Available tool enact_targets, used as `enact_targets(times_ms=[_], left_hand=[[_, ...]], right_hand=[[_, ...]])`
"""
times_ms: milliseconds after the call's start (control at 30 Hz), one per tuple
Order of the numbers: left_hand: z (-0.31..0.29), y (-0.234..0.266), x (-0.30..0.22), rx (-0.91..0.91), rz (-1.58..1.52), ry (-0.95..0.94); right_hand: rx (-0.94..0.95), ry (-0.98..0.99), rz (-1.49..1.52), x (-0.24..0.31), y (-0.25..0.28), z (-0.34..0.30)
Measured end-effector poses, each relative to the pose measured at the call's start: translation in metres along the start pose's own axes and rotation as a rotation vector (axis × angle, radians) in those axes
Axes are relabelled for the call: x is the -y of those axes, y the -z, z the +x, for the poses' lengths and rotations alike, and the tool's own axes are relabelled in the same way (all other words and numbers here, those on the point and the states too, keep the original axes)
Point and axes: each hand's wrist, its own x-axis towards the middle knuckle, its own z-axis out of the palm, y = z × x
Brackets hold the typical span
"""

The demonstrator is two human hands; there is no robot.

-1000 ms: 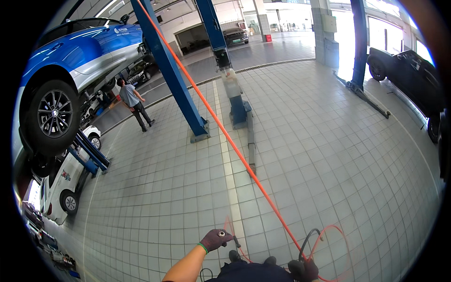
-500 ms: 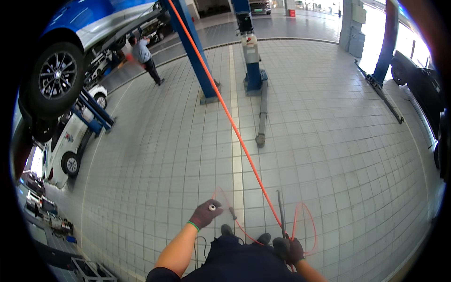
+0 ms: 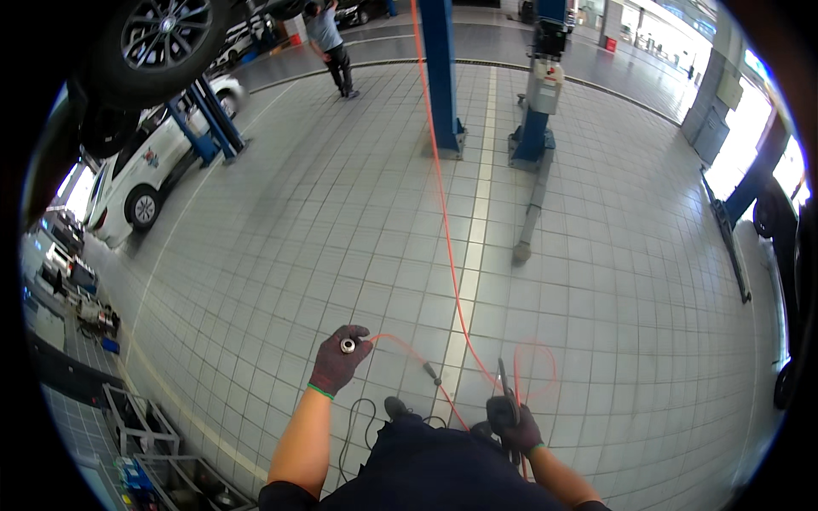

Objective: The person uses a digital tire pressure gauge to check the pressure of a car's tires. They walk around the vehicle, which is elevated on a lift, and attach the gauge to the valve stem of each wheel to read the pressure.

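Observation:
My left hand (image 3: 339, 364), in a dark work glove with a green cuff edge, is closed on a small silver ring-ended metal fitting (image 3: 348, 346). An orange air hose (image 3: 400, 343) runs from this hand toward my right side, with a black sleeve (image 3: 432, 372) partway along. My right hand (image 3: 521, 430), gloved too, is closed around a dark tool (image 3: 503, 409) with a long narrow tip pointing up; its exact kind is unclear. Loops of the orange hose pass beside this hand. A longer orange stretch (image 3: 445, 213) rises from there to the top of the view.
Blue lift posts (image 3: 440, 85) stand ahead, one with a low grey arm (image 3: 532, 209). A raised car's wheel (image 3: 166, 34) hangs upper left. Beyond are a white car (image 3: 141, 183) and a person (image 3: 331, 47). Metal racks (image 3: 141, 417) stand lower left; a dark cable (image 3: 349, 434) lies by my feet.
The view has turned left and down. My left hand has moved a little left with the fitting. The long hose stretch now hangs slacker, with a curve, where it was taut.

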Motion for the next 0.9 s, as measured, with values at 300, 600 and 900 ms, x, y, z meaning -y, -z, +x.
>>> enact_targets(times_ms=[300,600,900], left_hand=[[0.026,0.131,0.024,-0.009,-0.018,-0.095],[0.042,0.21,0.071,-0.007,-0.062,0.069],[0.111,0.274,0.069,-0.077,0.142,0.053]], right_hand=[[0.057,0.137,0.451,0.223,-0.083,0.176],[0.33,0.399,1.278,0.449,-0.128,0.303],[0.689,0.781,1.647,0.639,-0.173,0.35]])
